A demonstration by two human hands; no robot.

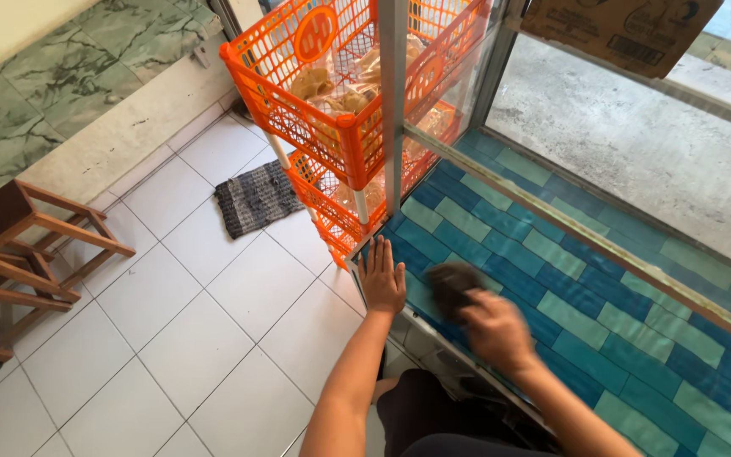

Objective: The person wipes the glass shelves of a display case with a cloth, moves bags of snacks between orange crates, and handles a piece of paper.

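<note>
In the head view, the person is leaning over a glass-sided cabinet whose top, a worktop [568, 279] covered in blue and teal brick-patterned sheet, is filling the right half of the frame. The left hand [381, 279] is lying flat and spread at the worktop's near corner, bracing the body. The right hand [494, 330], blurred by motion at lower centre, is closing around a dark cloth [453, 285] and pressing it onto the sheet just right of the left hand. Wiping well here seems to call for even pressure, overlapping passes, and the bracing hand staying planted outside the cloth's path. At upper centre an orange plastic basket rack [332, 93] holding bagged snacks is standing right against the cabinet's metal post [392, 101], crowding that corner. A grey woven mat [255, 199] is lying on the white tiled floor [171, 338], and wooden stools [19, 262] are sitting at the left edge.
</note>
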